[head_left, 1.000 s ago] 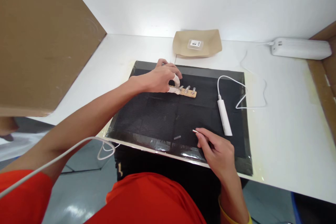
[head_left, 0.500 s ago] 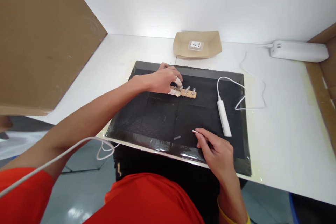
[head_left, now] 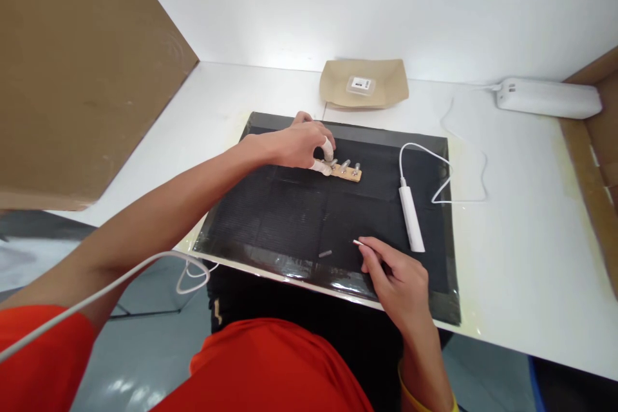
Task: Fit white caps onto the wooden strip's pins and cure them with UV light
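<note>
My left hand (head_left: 309, 143) is at the left end of a small wooden strip (head_left: 351, 175) on the black mat. White covers wrap its thumb and index finger, which close around that end and partly hide it. Short shiny metal pieces (head_left: 344, 165) stand tilted along the strip. Near the mat's front edge, my right hand (head_left: 398, 277) pinches a thin white stick (head_left: 358, 243), its tip pointing left. Left of this hand a small dark grey cylinder (head_left: 325, 253) lies on the mat.
The black mat (head_left: 290, 219) covers the middle of the white table. On its right lies a white pen-like device (head_left: 411, 219) with a cable. Behind are a cardboard tray (head_left: 333, 91) holding a clear labelled box (head_left: 361, 85), and a long white unit (head_left: 548, 98). Brown panels flank both sides.
The index finger of my left hand has lifted slightly from the metal piece beside it. My right hand and the white stick stay nearly still.
</note>
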Tool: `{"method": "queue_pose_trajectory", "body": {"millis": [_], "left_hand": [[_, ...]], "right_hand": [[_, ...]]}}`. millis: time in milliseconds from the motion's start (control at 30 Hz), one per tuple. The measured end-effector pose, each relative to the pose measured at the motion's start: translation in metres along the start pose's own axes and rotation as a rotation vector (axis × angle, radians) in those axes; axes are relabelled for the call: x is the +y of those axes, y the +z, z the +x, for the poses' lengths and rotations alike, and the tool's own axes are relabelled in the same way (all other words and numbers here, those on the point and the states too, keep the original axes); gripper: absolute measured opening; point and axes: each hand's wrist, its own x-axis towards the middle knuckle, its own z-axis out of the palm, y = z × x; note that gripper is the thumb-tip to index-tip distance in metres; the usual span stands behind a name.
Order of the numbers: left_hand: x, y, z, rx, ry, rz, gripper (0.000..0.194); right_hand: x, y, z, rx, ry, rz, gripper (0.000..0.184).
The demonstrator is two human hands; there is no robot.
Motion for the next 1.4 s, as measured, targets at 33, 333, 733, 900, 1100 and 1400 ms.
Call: {"method": "queue_pose_trajectory", "body": {"millis": [33, 333, 733, 900, 1100, 1400], "left_hand": [[0.000, -0.001, -0.001, 0.000, 0.001, 0.005, 0.027], [0.010, -0.005, -0.013, 0.024, -0.043, 0.062, 0.034], [0.013, 0.000, -0.027, 0.119, -0.066, 0.002, 0.035], [0.009, -0.005, -0.028, 0.133, -0.084, 0.001, 0.039], [0.007, -0.014, -0.032, -0.024, -0.071, 0.015, 0.044], [0.006, -0.008, -0.017, -0.057, -0.075, -0.005, 0.051]], "right_hand": [[0.000, 0.000, 0.000, 0.000, -0.002, -0.001, 0.025], [0.001, 0.000, 0.000, -0.001, 0.011, 0.001, 0.024], [0.001, 0.000, 0.000, -0.005, -0.004, 0.003, 0.023], [0.001, 0.001, 0.000, -0.002, -0.001, 0.006, 0.022], [0.002, 0.001, 0.000, 0.005, -0.003, 0.013, 0.023], [0.000, 0.000, 0.000, -0.012, 0.032, 0.017, 0.023]]}}
